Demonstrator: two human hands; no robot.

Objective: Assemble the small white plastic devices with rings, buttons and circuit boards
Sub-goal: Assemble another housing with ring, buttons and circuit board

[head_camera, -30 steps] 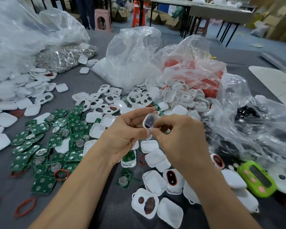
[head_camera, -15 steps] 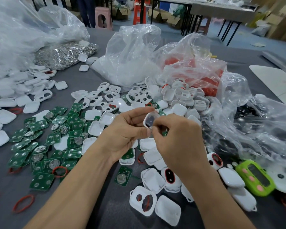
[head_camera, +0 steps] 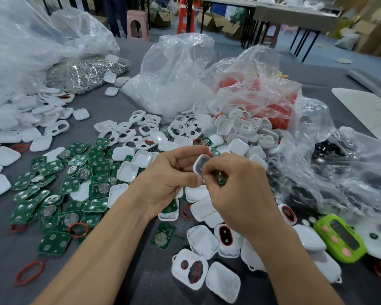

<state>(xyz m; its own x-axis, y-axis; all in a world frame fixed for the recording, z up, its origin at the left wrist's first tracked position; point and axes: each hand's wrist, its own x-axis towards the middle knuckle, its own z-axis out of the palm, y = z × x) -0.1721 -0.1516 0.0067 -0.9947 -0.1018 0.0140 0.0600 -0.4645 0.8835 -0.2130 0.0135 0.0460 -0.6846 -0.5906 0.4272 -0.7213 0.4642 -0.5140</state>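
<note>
My left hand [head_camera: 167, 179] holds a small white plastic shell [head_camera: 200, 164] between thumb and fingers above the table's middle. My right hand [head_camera: 235, 190] pinches at the shell's dark inner opening from the right; what its fingertips hold is hidden. Green circuit boards [head_camera: 59, 194] lie spread to the left. White shells with holes [head_camera: 145, 130] lie heaped behind the hands. Red rings [head_camera: 29, 275] lie at the front left. Shells fitted with red rings [head_camera: 226, 237] sit below my right wrist.
Clear plastic bags stand behind: one with white parts [head_camera: 174, 84], one with red parts [head_camera: 260, 93], one with dark parts [head_camera: 343, 164] at right. A bag of metal pieces [head_camera: 84, 71] lies far left. A green device [head_camera: 341, 238] rests at the right edge.
Both hands stay together on the shell and have hardly moved. The view has shifted slightly, and my right fingers have worked a little over the shell's opening.
</note>
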